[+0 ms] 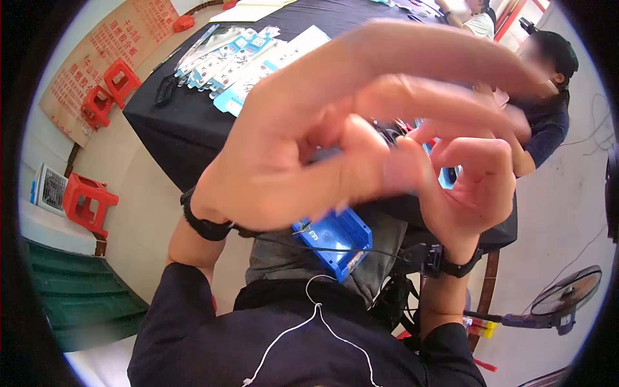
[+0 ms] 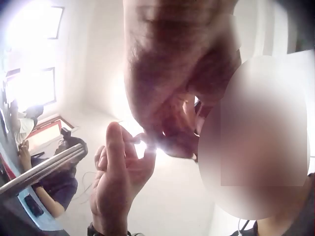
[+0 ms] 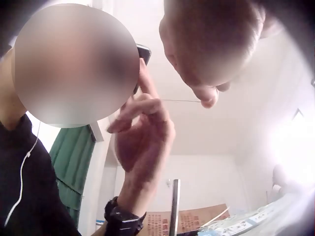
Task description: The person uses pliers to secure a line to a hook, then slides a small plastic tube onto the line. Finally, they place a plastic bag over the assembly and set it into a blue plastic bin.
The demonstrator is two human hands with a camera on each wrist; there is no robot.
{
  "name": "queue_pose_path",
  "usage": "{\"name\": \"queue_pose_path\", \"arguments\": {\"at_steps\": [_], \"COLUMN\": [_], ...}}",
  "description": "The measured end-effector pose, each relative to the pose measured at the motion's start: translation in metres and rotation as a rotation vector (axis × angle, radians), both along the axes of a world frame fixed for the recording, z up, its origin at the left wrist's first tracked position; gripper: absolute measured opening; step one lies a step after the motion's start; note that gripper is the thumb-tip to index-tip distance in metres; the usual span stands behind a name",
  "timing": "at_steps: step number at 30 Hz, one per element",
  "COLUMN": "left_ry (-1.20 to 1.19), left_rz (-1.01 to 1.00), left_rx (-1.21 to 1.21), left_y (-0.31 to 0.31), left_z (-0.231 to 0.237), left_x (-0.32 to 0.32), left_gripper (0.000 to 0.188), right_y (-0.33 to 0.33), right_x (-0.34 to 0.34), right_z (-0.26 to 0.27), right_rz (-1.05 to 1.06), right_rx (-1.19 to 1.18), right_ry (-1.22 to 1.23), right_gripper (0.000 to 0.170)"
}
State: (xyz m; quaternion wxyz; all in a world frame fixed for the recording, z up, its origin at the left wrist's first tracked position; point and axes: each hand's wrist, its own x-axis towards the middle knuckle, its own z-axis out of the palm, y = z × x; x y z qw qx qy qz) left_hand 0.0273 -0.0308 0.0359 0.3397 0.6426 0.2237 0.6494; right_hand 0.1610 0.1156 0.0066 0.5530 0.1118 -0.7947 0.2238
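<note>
Both hands are raised close to the head camera. My left hand [image 1: 290,142] is large and blurred, two fingers extended and its thumb bent across toward my right hand [image 1: 471,180], whose fingers are curled. The right wrist view shows a thin dark strand [image 3: 182,101] running between the fingertips of my left hand [image 3: 147,132] and my right hand [image 3: 211,44]; each hand appears to pinch an end. In the left wrist view my right hand [image 2: 120,172] has thumb and finger meeting beside my left hand [image 2: 182,73]. A blue plastic tray [image 1: 338,238] lies on the lap below.
A black-covered table [image 1: 155,129] stands in front, with printed packets [image 1: 242,58] spread on it. Another person [image 1: 548,109] is at the right side. Red stools [image 1: 90,200] stand at left, a fan [image 1: 570,297] at lower right. White earphone cords [image 1: 284,335] hang over the chest.
</note>
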Motion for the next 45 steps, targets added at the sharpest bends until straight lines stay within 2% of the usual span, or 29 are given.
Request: {"name": "queue_pose_path", "arguments": {"at_steps": [1,2,3,5,6,7,9,10,13,21,31,34,36,37,39,41,44,45], "left_ry": [0.028,0.055,0.058,0.503,0.602,0.602,0.883,0.926,0.999,1.106,1.118,1.116,1.117,1.118,1.119,1.121,1.098,1.096], "left_rz": [0.238,0.475,0.474,0.72,0.797,0.795,0.992,1.005,0.956,0.974,1.05,1.06,1.067,1.073,1.067,1.065,1.076,1.077], "left_rx": [0.079,0.16,0.161,-0.062,0.043,0.045,0.202,0.152,0.084,0.074,0.129,0.155,0.164,0.174,0.132,0.094,0.13,0.115], "left_y": [0.006,0.009,0.007,-0.001,0.004,0.006,0.012,0.008,0.004,0.004,0.009,0.01,0.01,0.01,0.008,0.008,0.009,0.009], "left_z": [-0.003,-0.005,-0.005,-0.005,-0.009,-0.015,-0.025,-0.021,-0.022,-0.022,-0.026,-0.027,-0.026,-0.026,-0.025,-0.025,-0.024,-0.023], "left_x": [0.0,0.0,-0.003,-0.01,-0.008,-0.011,-0.018,-0.012,-0.013,-0.012,-0.014,-0.015,-0.017,-0.018,-0.02,-0.024,-0.029,-0.031], "left_gripper": [0.038,0.039,0.039,0.043,0.04,0.04,0.031,0.024,0.018,0.015,0.011,0.011,0.01,0.009,0.008,0.007,0.006,0.006], "right_y": [-0.001,-0.003,-0.002,-0.002,-0.002,-0.001,0.002,0.002,0.003,0.001,0.006,0.009,0.013,0.015,0.022,0.046,0.075,0.083], "right_x": [0.0,0.006,0.007,0.01,0.012,0.014,0.016,0.016,0.015,0.013,0.01,0.01,0.012,0.011,0.007,0.003,-0.006,-0.009], "right_z": [0.003,0.004,0.006,0.008,0.009,0.01,0.011,0.011,0.01,0.008,0.006,0.007,0.009,0.009,0.01,0.001,-0.017,-0.025], "right_rz": [0.06,0.065,0.063,0.041,0.032,0.031,-0.007,-0.007,-0.036,-0.013,0.026,0.043,0.086,0.085,0.074,0.037,-0.241,-0.24], "right_rx": [-0.016,-0.028,-0.027,-0.057,-0.084,-0.082,-0.058,-0.059,-0.058,-0.21,-0.137,-0.131,-0.229,-0.23,-0.49,-0.417,-0.336,-0.337], "right_ry": [0.006,-0.077,-0.075,-0.078,-0.093,-0.092,-0.145,-0.146,-0.188,-0.14,-0.158,-0.164,-0.201,-0.202,-0.215,-0.266,-0.484,-0.484], "right_gripper": [0.031,0.042,0.042,0.042,0.042,0.042,0.041,0.041,0.04,0.037,0.038,0.032,0.019,0.019,0.02,0.016,0.017,0.017]}}
